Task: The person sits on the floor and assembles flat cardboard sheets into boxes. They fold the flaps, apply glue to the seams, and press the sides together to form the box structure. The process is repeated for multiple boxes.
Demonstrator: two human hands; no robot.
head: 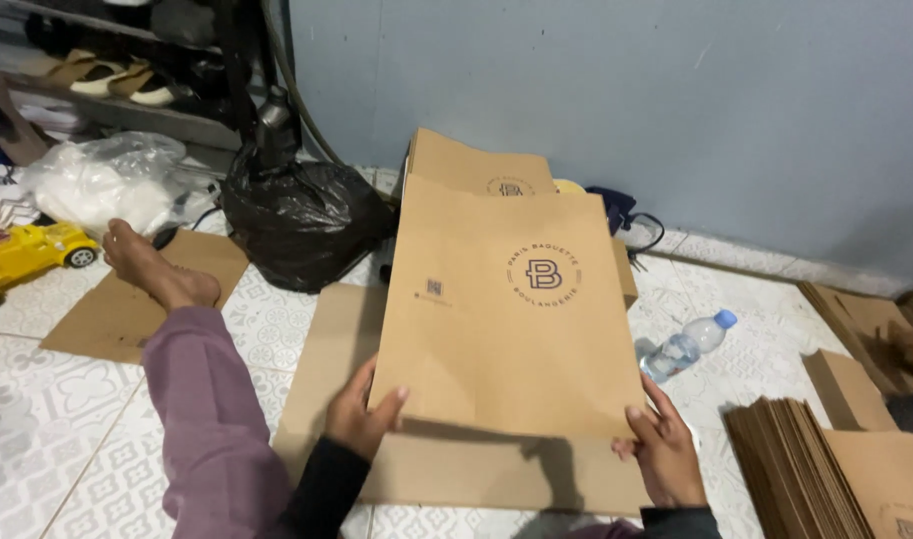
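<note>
Head view, looking down at a tiled floor (67, 439). The left hand (361, 409) and right hand (664, 449) are well apart, each clamped on a lower corner of a flat brown paper bag (506, 309) carrying a round printed emblem; the bag is held tilted up from a cardboard sheet (326, 359) that lies on the floor beneath it. Thumbs lie on the bag's face; the remaining fingers are hidden behind the paper.

Edges and open room: the bag's upper edge overlaps a second brown bag (466, 165) leaning toward the blue-grey wall (626, 90). Open tile lies to the right of the bag, interrupted by a lying plastic water bottle (688, 344) just beside its right edge. Farther right, a stack of folded brown bags (801, 464) stands on edge near the right hand. To the left, a leg in a mauve trouser (202, 399) ends in a bare foot (152, 265) resting on another cardboard piece (117, 309); a black plastic sack (302, 220) sits near the bag's upper left corner.

Hidden or cut off: a yellow toy car (22, 255) is cropped by the left border, more cardboard (866, 319) by the right. A white plastic bag (102, 180) and a shoe rack (107, 80) lie in shadow, contents indistinct.
</note>
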